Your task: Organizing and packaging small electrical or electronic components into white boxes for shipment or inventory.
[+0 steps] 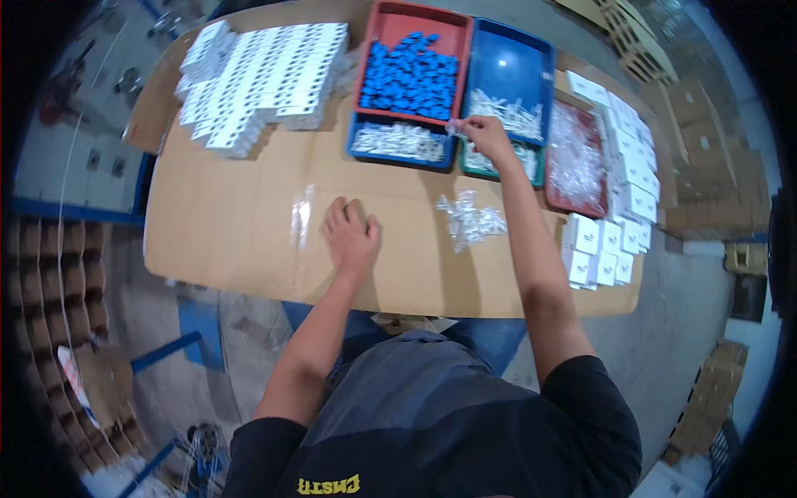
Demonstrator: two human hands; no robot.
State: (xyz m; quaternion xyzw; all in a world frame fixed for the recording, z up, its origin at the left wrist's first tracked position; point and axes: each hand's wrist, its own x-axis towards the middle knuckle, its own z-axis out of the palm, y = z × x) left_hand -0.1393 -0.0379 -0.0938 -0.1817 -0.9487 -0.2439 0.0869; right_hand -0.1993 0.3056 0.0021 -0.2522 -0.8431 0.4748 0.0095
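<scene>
My left hand (352, 239) lies flat on the cardboard-covered table (249, 224) with its fingers spread, holding nothing. My right hand (490, 137) is stretched out over the trays, finger and thumb pinched on a small clear plastic bag (454, 128); its contents are too small to make out. Beneath this hand is a green tray (541, 170) of small pale parts, partly hidden by the wrist. A blue tray (355, 153) of white pieces stands to its left. Nearer me, left of my right forearm, lies a loose pile of small filled clear bags (471, 221).
Behind stand a red tray (387, 18) of blue parts and a larger blue tray (508, 62) with white pieces. A red tray (571, 204) of clear bags is at the right, beside stacked white boxes (635, 170). Rows of white boxes (266, 75) fill the far left.
</scene>
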